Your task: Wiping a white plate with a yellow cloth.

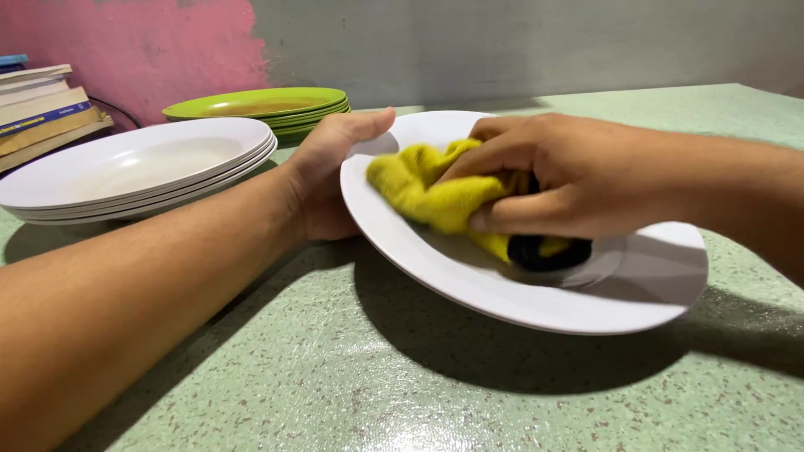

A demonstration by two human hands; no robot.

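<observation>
White plate (636,268): wide, shallow, round, glossy, with a broad flat rim. Tilted, lifted off the worktop at its 9 o'clock edge, casting a dark shadow below; whether the 3 o'clock side touches down can't be told. Sits centre-right of view. Yellow cloth (423,188): fluffy, bunched, with a black patch at its 4 o'clock end. Lies in the plate's well, pressed against the inner surface from about 10 o'clock toward centre. Part of the cloth is hidden.
</observation>
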